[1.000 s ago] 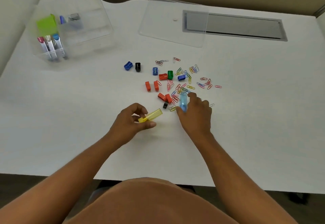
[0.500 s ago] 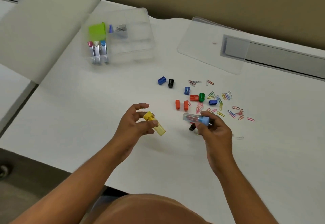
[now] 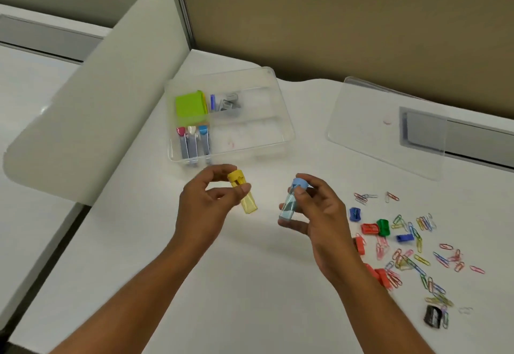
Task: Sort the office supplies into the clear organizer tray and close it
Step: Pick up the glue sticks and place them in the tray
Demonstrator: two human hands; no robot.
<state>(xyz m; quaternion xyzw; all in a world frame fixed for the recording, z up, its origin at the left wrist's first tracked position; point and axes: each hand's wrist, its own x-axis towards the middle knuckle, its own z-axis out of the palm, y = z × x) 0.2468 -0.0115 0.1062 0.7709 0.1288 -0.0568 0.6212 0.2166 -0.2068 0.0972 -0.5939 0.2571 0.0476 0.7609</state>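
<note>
My left hand [image 3: 207,209] pinches a yellow see-through container [image 3: 244,198] by its cap end, lifted above the table. My right hand [image 3: 319,214] grips a blue see-through container [image 3: 290,204], held upright with the cap on top. Both are just in front of the clear organizer tray [image 3: 278,97], which holds green sticky notes [image 3: 190,104], three staplers [image 3: 192,142] and some grey pieces. The clear lid [image 3: 370,128] lies flat to the tray's right. Loose coloured paper clips [image 3: 411,253] and small sharpeners [image 3: 370,228] are scattered at the right.
A white curved divider panel [image 3: 91,97] stands along the table's left edge. A grey cable hatch [image 3: 472,136] is set in the table behind the lid. A tan partition wall runs along the back. A black sharpener [image 3: 432,316] lies near the front right.
Both hands rose off the table and moved toward the tray with their containers. The blue container turned from lying sideways to upright. The view swung left and up.
</note>
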